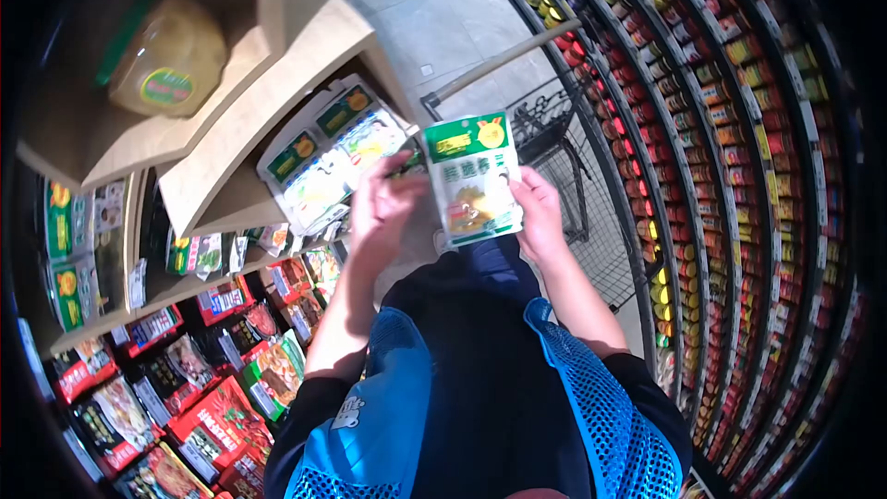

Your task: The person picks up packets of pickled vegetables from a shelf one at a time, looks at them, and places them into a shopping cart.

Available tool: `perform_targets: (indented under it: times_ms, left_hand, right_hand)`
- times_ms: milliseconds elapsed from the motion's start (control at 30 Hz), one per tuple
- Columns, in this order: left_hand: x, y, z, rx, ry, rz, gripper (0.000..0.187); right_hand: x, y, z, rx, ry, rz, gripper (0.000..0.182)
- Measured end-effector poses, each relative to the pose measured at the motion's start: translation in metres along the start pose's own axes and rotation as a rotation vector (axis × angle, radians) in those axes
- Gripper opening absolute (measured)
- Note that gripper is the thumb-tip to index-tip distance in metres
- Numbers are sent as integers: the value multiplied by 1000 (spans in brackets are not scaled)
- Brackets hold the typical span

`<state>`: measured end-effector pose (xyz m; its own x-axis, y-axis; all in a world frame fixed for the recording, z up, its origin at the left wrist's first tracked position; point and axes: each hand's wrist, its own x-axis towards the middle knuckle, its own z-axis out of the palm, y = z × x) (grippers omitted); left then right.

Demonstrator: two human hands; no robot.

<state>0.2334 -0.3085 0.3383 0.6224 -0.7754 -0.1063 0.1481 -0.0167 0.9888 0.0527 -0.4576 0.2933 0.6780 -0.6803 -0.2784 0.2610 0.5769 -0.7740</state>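
Note:
A green and white food packet (473,180) with a clear lower part is held upright in front of my body. My right hand (539,212) grips its right edge, thumb on the front. My left hand (386,208) is raised just left of the packet, its fingers apart and slightly blurred, with nothing in it. Beyond my left hand, similar green and white packets (319,166) stand in a wooden shelf compartment (217,152).
A shopping cart (582,194) with a long handle stands beyond my right hand. Curved shelves of jars (711,129) fill the right side. Red and black packages (222,420) lie at lower left. A large yellowish jar (171,55) sits in the upper left shelf.

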Motion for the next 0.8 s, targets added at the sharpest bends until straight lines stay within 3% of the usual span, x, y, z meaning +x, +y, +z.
perform_targets:
  times_ms: [33, 100, 167, 200, 300, 367, 400, 500, 667, 767, 800]
  left_hand:
    - [7, 0, -8, 91, 17, -51, 41]
    - [27, -14, -33, 207, 172, 157, 38]
    - [41, -28, -65, 372, 301, 78, 42]
    - [45, -27, -74, 365, 308, 8, 44]
    - [55, -12, -77, 188, 215, -225, 49]
    - [63, -11, -81, 174, 183, -303, 49]
    - [66, -8, -81, 178, 163, -340, 49]
    - [75, -9, -78, 183, 194, -324, 49]
    - [81, -14, -85, 127, 266, -357, 46]
    - [80, -17, -85, 101, 285, -346, 42]
    - [80, -19, -89, 83, 312, -333, 41]
  right_hand:
    - [1, -7, -12, 19, 62, -26, 19]
    - [11, -4, -51, 32, 271, -126, 19]
    - [25, 15, -106, 60, 506, -233, 20]
    - [30, 31, -139, -90, 602, -285, 21]
    - [45, 103, -246, -500, 920, -116, 19]
    - [60, 171, -316, -438, 1008, 114, 17]
    - [67, 177, -320, -407, 1040, 225, 16]
    - [83, 203, -327, -275, 1047, 425, 16]
    - [103, 258, -350, -131, 749, 476, 16]
    - [99, 257, -354, -354, 592, 791, 15]
    - [95, 247, -335, -511, 725, 760, 17]
